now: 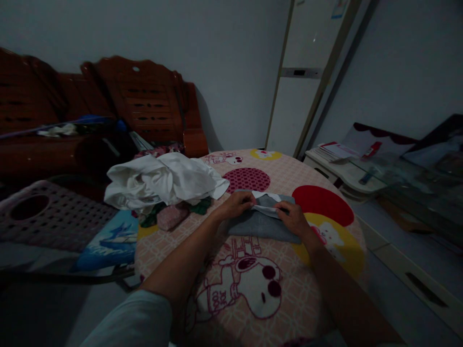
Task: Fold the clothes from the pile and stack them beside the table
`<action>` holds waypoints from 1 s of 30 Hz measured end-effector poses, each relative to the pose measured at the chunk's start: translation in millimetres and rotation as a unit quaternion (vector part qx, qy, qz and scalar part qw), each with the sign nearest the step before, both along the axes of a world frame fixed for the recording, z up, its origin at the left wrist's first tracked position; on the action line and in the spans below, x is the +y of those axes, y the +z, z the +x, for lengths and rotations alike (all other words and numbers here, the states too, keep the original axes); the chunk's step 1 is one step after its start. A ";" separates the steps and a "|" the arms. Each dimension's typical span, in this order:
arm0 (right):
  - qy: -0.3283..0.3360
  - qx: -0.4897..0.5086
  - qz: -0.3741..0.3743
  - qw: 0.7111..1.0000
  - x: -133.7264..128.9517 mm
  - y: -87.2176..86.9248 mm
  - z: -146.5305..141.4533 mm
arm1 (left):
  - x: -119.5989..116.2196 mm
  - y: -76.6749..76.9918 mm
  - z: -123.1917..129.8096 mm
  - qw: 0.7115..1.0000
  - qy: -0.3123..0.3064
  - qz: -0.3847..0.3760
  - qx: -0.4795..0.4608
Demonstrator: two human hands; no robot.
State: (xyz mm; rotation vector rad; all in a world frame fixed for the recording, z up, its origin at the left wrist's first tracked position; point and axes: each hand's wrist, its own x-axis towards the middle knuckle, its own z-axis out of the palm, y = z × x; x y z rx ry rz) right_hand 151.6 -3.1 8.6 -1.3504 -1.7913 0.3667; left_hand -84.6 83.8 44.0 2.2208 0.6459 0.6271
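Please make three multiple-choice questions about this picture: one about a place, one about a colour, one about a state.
1. Where is the white cloth pile?
A. left of the hands
B. right of the hands
C. on the floor

2. What colour is the folded garment?
A. red
B. grey
C. green

3. What do the hands do?
A. hang free
B. both press on the garment
C. only one touches it

Answers: 1 A, it lies on the table beside the left hand. 2 B, its cloth looks grey. 3 B, the left hand and right hand both rest on its edge.
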 end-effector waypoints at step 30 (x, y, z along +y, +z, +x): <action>0.129 -0.060 -0.023 0.990 -9.4 13.5 2.9 | 5.8 -0.9 -12.2 0.986 -0.133 -0.031 0.096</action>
